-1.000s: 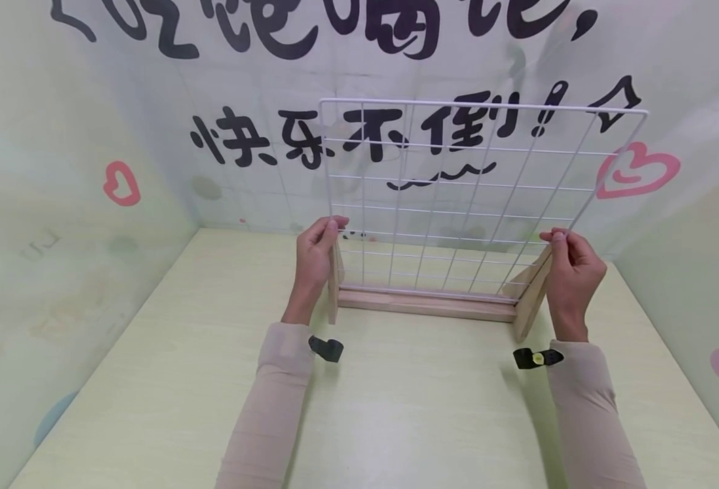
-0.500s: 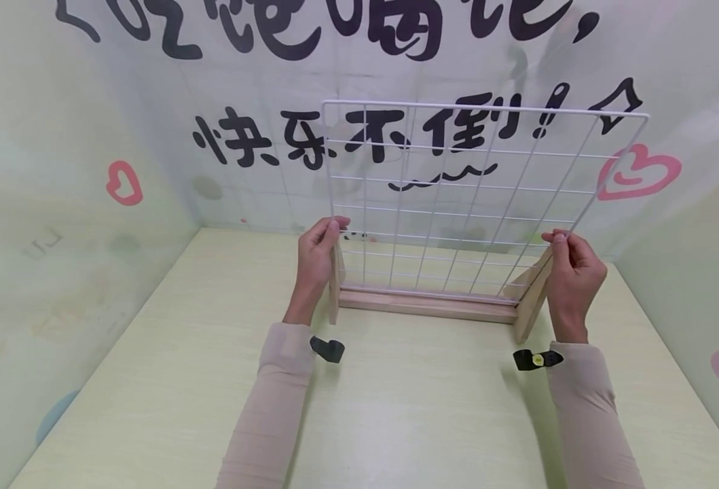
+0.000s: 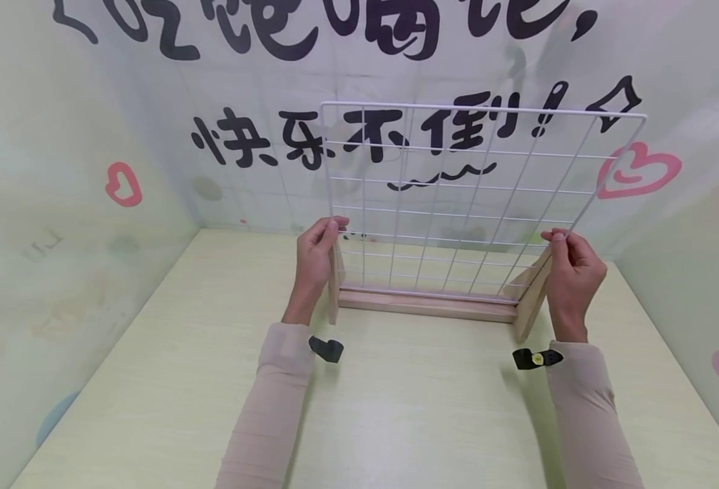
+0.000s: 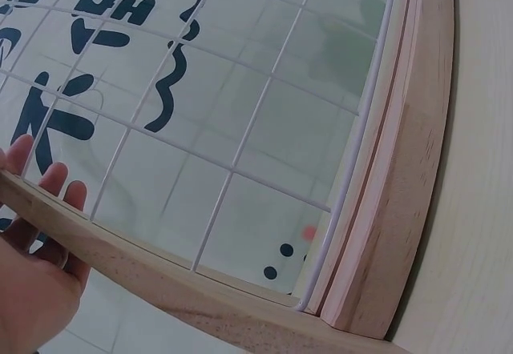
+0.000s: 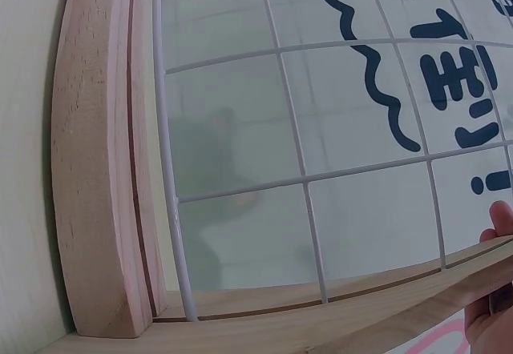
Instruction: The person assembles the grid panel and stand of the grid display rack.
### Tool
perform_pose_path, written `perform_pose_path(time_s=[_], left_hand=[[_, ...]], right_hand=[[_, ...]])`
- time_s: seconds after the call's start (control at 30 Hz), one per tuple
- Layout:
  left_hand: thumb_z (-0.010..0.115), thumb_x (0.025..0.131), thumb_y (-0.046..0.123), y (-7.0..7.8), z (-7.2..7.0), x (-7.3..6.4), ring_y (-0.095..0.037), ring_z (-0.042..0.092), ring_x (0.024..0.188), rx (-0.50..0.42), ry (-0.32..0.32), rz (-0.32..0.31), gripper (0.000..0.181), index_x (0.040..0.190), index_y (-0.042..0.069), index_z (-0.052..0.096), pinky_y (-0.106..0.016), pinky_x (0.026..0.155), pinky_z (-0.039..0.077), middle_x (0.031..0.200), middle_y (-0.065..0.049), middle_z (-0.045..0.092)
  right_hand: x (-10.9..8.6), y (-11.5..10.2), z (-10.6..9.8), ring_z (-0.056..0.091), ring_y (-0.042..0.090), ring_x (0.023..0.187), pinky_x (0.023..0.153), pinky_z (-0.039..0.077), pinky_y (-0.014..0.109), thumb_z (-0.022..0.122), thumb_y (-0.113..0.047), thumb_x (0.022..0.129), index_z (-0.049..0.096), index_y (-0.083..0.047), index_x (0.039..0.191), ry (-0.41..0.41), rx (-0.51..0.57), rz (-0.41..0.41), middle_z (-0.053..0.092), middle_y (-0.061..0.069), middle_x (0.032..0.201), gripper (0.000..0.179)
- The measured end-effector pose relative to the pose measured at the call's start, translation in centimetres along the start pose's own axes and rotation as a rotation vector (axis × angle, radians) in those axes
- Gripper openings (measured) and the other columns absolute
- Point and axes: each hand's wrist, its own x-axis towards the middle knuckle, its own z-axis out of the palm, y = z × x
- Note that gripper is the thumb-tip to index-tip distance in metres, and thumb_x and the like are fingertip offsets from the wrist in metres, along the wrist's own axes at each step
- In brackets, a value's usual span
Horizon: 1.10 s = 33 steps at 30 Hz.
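A white wire grid panel (image 3: 451, 180) stands tilted back in a wooden stand (image 3: 426, 305). Its bottom wire lies along the stand's crossbar, and its side wires run down into the grooved side pieces. My left hand (image 3: 316, 251) grips the panel's left edge at the top of the left side piece (image 4: 152, 270), its fingertips reaching past the wood in the left wrist view. On the other side, my right hand (image 3: 573, 265) pinches the panel's right edge by the upper end of the right side piece (image 5: 385, 294). Both palms stay outside the stand.
The stand rests on a pale wood-grain table (image 3: 396, 401). Close behind it rises a light printed sheet (image 3: 261, 197) with black lettering and pink hearts, and similar sheets flank the table. A black strap clip (image 3: 327, 349) sits at the left cuff, another clip (image 3: 536, 358) at the right.
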Motion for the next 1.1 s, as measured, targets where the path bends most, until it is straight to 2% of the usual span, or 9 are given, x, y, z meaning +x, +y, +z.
perform_pose_path(time_s=[0.17,0.33,0.7,0.9,1.1], left_hand=[[0.046,0.106,0.022,0.05,-0.03,0.03,-0.026,0.059,0.111,-0.001,0.007,0.003,0.036,0.116,-0.007,0.065,-0.034,0.104,0.042,0.119,-0.025,0.064],[0.046,0.106,0.022,0.03,0.01,0.09,-0.026,0.06,0.11,-0.002,0.013,-0.001,0.037,0.115,-0.007,0.065,-0.034,0.104,0.042,0.118,-0.024,0.064],[0.043,0.107,0.017,0.15,0.08,-0.09,-0.038,0.057,0.117,-0.022,0.002,-0.013,0.035,0.119,-0.009,0.063,-0.037,0.106,0.04,0.123,-0.027,0.062],[0.045,0.107,0.02,0.02,0.15,-0.08,-0.035,0.058,0.115,-0.011,0.004,-0.001,0.036,0.117,-0.008,0.064,-0.037,0.105,0.04,0.12,-0.028,0.061],[0.045,0.107,0.021,-0.03,0.25,-0.09,-0.031,0.059,0.112,-0.006,0.012,0.023,0.036,0.115,-0.008,0.065,-0.036,0.103,0.041,0.118,-0.025,0.064]], right_hand=[[-0.01,-0.12,0.11,0.063,0.003,0.082,0.07,0.044,0.014,0.06,-0.015,0.099,0.076,-0.003,0.101,-0.006,-0.004,-0.009,0.076,-0.005,0.095,0.02],[0.07,0.22,0.09,0.064,0.004,0.084,0.071,0.045,0.015,0.06,-0.017,0.1,0.075,-0.002,0.103,-0.014,-0.003,-0.016,0.076,-0.009,0.094,0.022],[-0.08,-0.13,-0.05,0.067,0.008,0.089,0.076,0.047,0.015,0.061,-0.018,0.099,0.074,0.002,0.104,-0.029,0.018,-0.035,0.076,-0.009,0.093,0.024],[-0.08,-0.11,-0.14,0.066,0.007,0.09,0.078,0.048,0.015,0.061,-0.018,0.099,0.075,-0.001,0.104,-0.031,0.013,-0.031,0.076,-0.008,0.095,0.023],[-0.01,-0.11,-0.18,0.066,0.006,0.088,0.076,0.047,0.015,0.062,-0.017,0.098,0.073,0.004,0.104,-0.033,0.028,-0.033,0.075,-0.011,0.092,0.024]])
